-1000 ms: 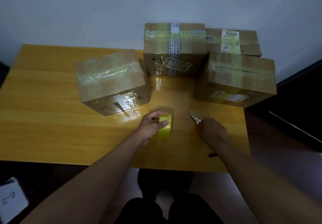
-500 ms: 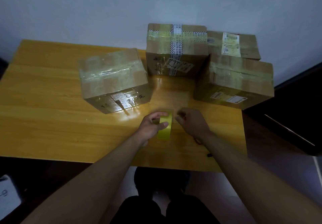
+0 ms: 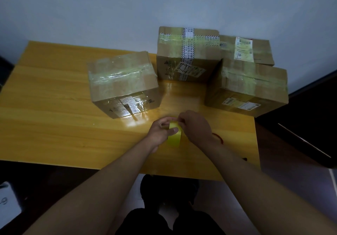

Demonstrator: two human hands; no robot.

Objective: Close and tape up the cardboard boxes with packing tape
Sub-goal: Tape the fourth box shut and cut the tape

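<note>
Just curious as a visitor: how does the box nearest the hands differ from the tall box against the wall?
The near left cardboard box wears only clear tape and sits turned at an angle; the tall back cardboard box has a printed white tape strip and faces squarely. Both are closed, brown, and on the wooden table.

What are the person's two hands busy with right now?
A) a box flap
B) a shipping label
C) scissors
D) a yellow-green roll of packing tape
D: the left hand grips the yellow-green roll of packing tape while the right hand pinches at its top edge.

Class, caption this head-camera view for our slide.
Both hands, left and right, work a yellow tape roll before four taped boxes.
</note>
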